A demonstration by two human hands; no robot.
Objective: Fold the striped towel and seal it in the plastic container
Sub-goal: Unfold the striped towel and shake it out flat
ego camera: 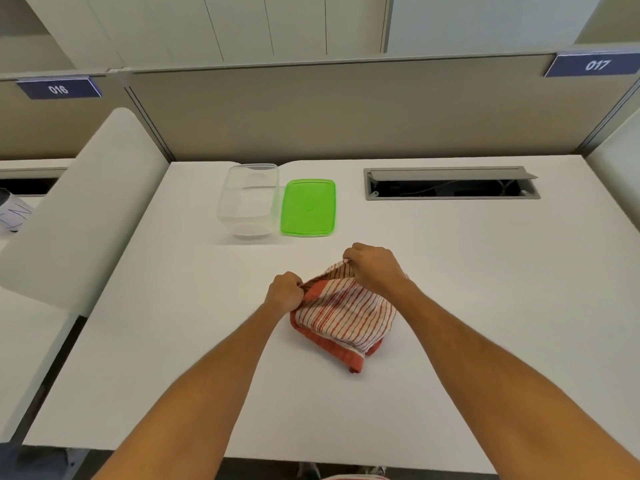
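Both forearms reach over the white worktop; left hand and right hand each pinch the red-striped cloth towel's far edge, the clear plastic container lying ahead-left, nearer the left hand.

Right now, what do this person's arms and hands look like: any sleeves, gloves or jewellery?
Both forearms are bare right down to the frame's bottom edge, with no sleeves showing. The left hand and right hand wear no gloves, and no watch, bracelet or ring is visible.
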